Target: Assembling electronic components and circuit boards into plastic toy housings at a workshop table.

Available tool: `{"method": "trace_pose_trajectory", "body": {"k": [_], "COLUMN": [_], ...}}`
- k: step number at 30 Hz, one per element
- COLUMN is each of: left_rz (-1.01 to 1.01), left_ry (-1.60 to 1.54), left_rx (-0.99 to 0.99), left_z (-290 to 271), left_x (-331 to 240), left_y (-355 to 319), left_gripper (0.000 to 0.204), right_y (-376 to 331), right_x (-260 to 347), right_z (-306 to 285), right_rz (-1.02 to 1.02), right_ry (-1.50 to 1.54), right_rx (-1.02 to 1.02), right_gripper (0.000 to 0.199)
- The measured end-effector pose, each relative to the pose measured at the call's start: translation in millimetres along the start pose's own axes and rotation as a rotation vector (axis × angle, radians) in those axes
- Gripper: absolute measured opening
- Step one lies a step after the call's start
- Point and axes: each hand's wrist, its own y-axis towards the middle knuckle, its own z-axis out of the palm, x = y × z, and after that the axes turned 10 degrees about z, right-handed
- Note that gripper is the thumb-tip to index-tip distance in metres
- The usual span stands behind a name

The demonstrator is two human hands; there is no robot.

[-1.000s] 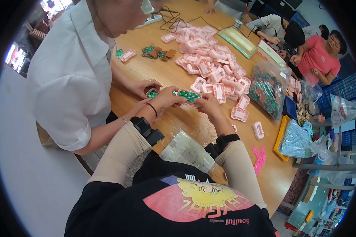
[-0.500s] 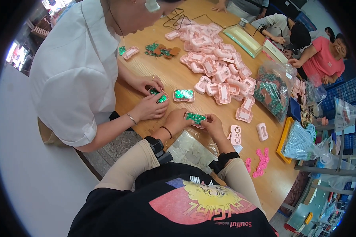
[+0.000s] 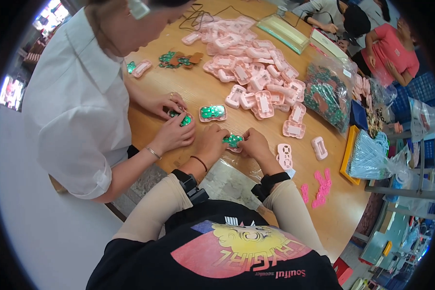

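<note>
Your two forearms in beige sleeves come up from the lower edge, and your left hand [image 3: 211, 142] and right hand [image 3: 254, 144] meet over the near part of the wooden table [image 3: 203, 92]. Both hands are closed on a small green circuit board [image 3: 232, 140] seated in a pink shell, your fingers pinching it from either side just above the tabletop. A clear plastic bag [image 3: 227, 176] lies flat on the table edge below your wrists. Just right of your right hand a pink casing half [image 3: 284, 155] lies face up, with another pink casing [image 3: 319, 147] beyond it, and loose pink button strips [image 3: 320, 186] lie nearer the right edge. To your left, a co-worker in a white shirt bends over the table, that person's hands [image 3: 171, 121] holding another green board. Between you and them sits a finished pink shell with a green board [image 3: 212, 112] inside it. Farther on, a large heap of pink casings [image 3: 249, 63] spreads across the middle of the table, and a clear bag of green boards [image 3: 326, 94] stands to the right of it. At the far end, two more people work by a pale green tray [image 3: 285, 33].
</note>
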Motion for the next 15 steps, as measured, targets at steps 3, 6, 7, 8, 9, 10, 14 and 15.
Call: {"method": "trace_pose_trajectory", "body": {"k": [3, 6, 7, 8, 9, 10, 14, 15], "left_rz": [-0.028, -0.017, -0.019, -0.018, 0.001, 0.074, 0.1, 0.067], "left_ry": [-0.004, 0.022, 0.03, 0.038, 0.034, 0.084, 0.22, 0.281], "left_rx": [0.011, 0.018, 0.028, 0.038, 0.049, 0.061, 0.147, 0.147], "left_z": [-3.9, -5.8, -5.2, -4.9, -4.1, 0.3, -5.7, -6.0], "left_x": [1.6, -1.8, -2.7, -3.5, -0.4, 3.2, 1.7, -2.7], "left_y": [0.1, 2.9, 4.6, 6.5, 8.1, 11.8, 14.4, 16.5], "left_gripper": [0.026, 0.025, 0.025, 0.025, 0.025, 0.025, 0.026, 0.026], "right_y": [1.0, -5.1, -8.3, -8.2, -6.0, -9.2, -58.6, -71.3], "right_x": [2.3, -2.2, -2.5, -6.4, -13.5, -19.6, -19.8, -34.8], "right_z": [0.7, 0.3, -1.1, -0.5, 3.2, 1.3, -27.9, -35.8], "right_rz": [0.03, 0.041, 0.065, 0.077, 0.028, -0.012, -0.062, -0.032], "right_ry": [-0.003, 0.093, 0.177, 0.186, 0.206, 0.223, 0.335, 0.345], "right_rx": [0.037, 0.059, 0.093, 0.077, 0.048, 0.013, -0.054, -0.081], "right_gripper": [0.024, 0.024, 0.023, 0.023, 0.023, 0.023, 0.024, 0.024]}}
